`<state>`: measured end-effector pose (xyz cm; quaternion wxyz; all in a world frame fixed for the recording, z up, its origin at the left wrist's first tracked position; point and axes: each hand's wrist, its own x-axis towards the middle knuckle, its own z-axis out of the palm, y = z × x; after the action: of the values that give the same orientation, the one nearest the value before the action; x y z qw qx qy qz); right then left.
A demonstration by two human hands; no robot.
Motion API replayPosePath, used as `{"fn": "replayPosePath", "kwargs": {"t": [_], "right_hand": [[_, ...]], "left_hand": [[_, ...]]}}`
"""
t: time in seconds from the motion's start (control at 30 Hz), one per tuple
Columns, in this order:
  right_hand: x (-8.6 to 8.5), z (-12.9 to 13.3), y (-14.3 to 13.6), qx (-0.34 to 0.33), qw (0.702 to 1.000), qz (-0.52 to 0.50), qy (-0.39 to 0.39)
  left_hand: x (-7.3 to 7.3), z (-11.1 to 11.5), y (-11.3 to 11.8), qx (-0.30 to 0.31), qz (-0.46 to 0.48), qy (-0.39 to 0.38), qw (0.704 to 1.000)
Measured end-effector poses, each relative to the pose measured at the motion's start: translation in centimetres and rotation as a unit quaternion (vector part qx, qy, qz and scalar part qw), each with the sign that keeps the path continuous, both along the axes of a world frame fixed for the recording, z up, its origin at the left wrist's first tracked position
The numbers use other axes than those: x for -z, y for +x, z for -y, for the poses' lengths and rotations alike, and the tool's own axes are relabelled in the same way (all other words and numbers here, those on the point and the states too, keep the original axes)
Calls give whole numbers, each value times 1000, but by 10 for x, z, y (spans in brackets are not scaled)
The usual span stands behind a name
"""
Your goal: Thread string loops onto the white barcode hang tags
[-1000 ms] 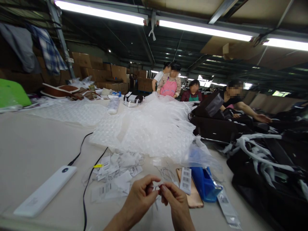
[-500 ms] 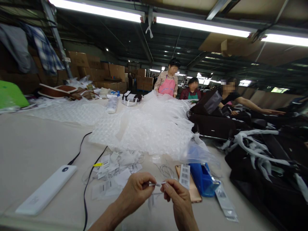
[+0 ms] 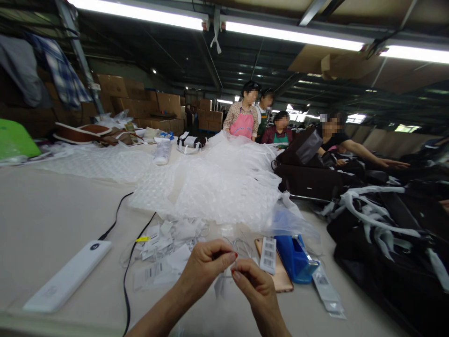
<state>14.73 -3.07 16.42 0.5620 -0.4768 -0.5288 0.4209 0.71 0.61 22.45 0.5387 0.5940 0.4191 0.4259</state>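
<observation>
In the middle of the table's near side, my left hand [image 3: 206, 262] and my right hand [image 3: 257, 283] meet fingertip to fingertip, both pinched closed. Between them is a thin pale tag string, mostly hidden by the fingers. A blurred whitish tag [image 3: 224, 286] hangs just below the fingertips. Left of my hands lies a loose pile of white paper tags [image 3: 171, 241] with string loops. More thin strings [image 3: 242, 244] lie just beyond my fingers. To the right, a strip of barcode labels [image 3: 268, 255] rests on a gold phone [image 3: 281, 280], beside a blue tape dispenser [image 3: 298, 262].
A white power bank [image 3: 68, 278] with a black cable lies at left. Bubble wrap [image 3: 217, 187] covers the table's middle. Black bags [image 3: 389, 252] are heaped at right, and a packet of labels [image 3: 328, 290] lies near them. Several people [image 3: 243, 117] stand or sit across the table.
My fingertips have drawn closer together and turned, and the small pale piece that showed between them is now mostly covered. Another person has come into view behind the one in the pink apron.
</observation>
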Motion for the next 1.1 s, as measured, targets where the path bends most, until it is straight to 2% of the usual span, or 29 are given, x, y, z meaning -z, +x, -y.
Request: {"fn": "replayPosePath", "kwargs": {"t": [0.07, 0.17, 0.27, 0.37, 0.67, 0.8, 0.97, 1.1], "right_hand": [[2, 0, 3, -1, 999, 33, 21], [10, 3, 8, -28, 998, 63, -2], [20, 6, 7, -75, 995, 43, -38], [26, 7, 2, -95, 994, 29, -47], [17, 5, -9, -103, 994, 22, -33], [23, 8, -11, -106, 994, -2, -34], [34, 13, -19, -92, 992, -54, -66], [37, 21, -25, -120, 975, -129, -136]], "left_hand": [[-5, 0, 3, 5, 20, -10, 1000], [-12, 0, 7, -4, 41, -25, 999], [-17, 1, 11, -1, 72, -52, 996], [-19, 0, 13, 2, 102, -73, 992], [-25, -2, 15, -5, 151, -71, 986], [-27, -3, 19, -8, 167, -63, 984], [-26, -7, 24, -49, 175, -61, 981], [-20, -15, 21, -105, 166, -50, 979]]}}
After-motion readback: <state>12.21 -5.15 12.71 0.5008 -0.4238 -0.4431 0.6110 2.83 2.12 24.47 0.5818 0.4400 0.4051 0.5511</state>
